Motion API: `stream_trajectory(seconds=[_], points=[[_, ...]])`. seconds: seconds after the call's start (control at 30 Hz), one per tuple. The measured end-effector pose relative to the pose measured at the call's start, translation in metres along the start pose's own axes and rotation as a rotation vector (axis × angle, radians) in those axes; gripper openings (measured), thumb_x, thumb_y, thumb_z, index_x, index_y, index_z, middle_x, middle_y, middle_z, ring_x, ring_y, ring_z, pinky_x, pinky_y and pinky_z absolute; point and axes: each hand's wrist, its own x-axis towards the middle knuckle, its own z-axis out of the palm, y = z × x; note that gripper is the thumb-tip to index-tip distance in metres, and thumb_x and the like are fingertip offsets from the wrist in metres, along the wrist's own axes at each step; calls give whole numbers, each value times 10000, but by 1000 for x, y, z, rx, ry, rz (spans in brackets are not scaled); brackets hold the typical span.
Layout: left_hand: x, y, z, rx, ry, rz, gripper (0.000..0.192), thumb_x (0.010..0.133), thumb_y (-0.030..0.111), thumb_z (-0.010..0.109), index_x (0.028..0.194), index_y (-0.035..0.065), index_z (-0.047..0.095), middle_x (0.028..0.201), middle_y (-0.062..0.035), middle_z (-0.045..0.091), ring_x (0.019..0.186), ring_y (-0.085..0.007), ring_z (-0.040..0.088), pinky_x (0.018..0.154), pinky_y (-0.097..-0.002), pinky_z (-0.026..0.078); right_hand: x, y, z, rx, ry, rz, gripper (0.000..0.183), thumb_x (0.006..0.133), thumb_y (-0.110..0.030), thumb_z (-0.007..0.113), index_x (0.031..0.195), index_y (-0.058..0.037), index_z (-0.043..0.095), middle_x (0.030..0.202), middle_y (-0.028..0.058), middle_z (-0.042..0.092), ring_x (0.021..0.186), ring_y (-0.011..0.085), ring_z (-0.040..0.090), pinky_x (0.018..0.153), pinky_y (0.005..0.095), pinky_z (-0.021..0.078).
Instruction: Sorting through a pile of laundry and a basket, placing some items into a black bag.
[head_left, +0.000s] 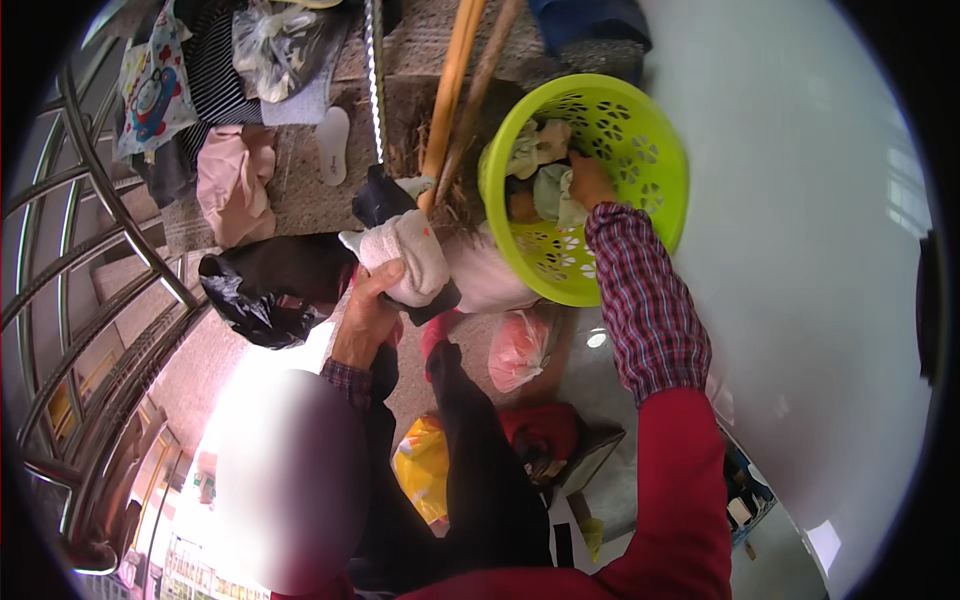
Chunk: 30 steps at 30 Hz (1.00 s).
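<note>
My left hand (371, 304) grips a rolled bundle of pale pink-white cloth (409, 255), its thumb pressed on the side, with dark cloth above and below it. My right hand (591, 180) reaches inside a lime-green plastic basket (679, 202) with flower-shaped holes. Its fingers are at a pale grey-green cloth (551, 193) among other small cloths; the fingertips are partly hidden, so a firm hold cannot be made out. Beside my left hand lies a black plastic bag (262, 289). Pale pink fabric (487, 274) lies between the bundle and the basket.
Wooden poles (450, 97) and a twisted metal rod (375, 90) stand beyond my hands. A curved steel railing (120, 202) runs along the left. A pink cloth (236, 184), a white insole (333, 146) and a tied plastic bag with pink contents (519, 349) lie around; a white wall (795, 225) rises right.
</note>
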Motion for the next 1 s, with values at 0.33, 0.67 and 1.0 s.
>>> stream_trajectory(seconds=[0.33,0.67,1.0], points=[[2,8,8,-26,6,-10,666,686,222,689,1231,2,376,1111,-106,519,1017,-226,517,905,-356,398,-11,10,-17,132,-72,-100,258,641,10,574,894,-16,614,880,144,605,783,301,580,650,370,470],[13,9,-4,-158,-212,41,756,632,301,700,1241,-8,376,1151,-153,512,1026,-266,526,908,-369,407,-152,-39,-134,734,264,-275,361,595,175,424,847,-7,609,949,130,615,916,218,583,747,281,442],[-8,4,16,-283,-405,-47,790,653,422,672,1247,-5,373,1151,-193,504,1008,-280,531,866,-366,431,-197,-80,-139,1011,381,-293,144,747,-118,628,823,0,594,1051,179,584,951,220,554,836,309,416]])
